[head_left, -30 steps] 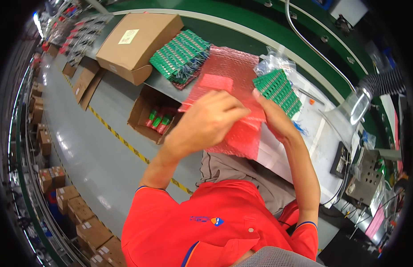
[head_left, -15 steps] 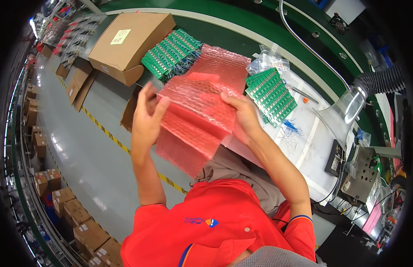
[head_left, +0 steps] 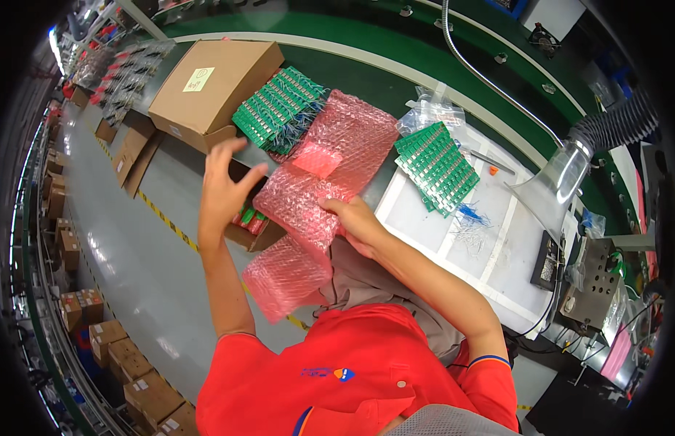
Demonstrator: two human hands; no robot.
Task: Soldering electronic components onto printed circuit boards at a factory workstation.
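Pink bubble wrap [head_left: 297,200] lies across the near edge of the tabletop [head_left: 319,65], its far part flat on the surface, its near end hanging free over the side. R. hand [head_left: 355,218] grips the wrap's right margin, thumb on top, other fingers mostly hidden beneath. L. hand [head_left: 225,178] is off the sheet, fingers spread and holding nothing, just beyond its left side. Step in hand, prob.: turning or folding the wrap. Next move would call for L. fingers to close on the loose left side while R. keeps the sheet steady.

Left of the wrap, close against it, a stack of green PCBs w/ loose wires [head_left: 275,109]; those could snag the plastic. Farther along, at the tabletop's left end, a big closed carton [head_left: 214,87]. Below the near edge, an open box [head_left: 261,238] w/ pink-and-green pcs sits partly under the wrap, in the way of the hanging end.

To the right, more green PCBs [head_left: 439,171] on the far left corner of a white panel [head_left: 453,240], blue wire bits [head_left: 469,214] alongside; clear bags [head_left: 432,109] behind, a clear extraction hood [head_left: 548,182] beyond the panel's right edge.
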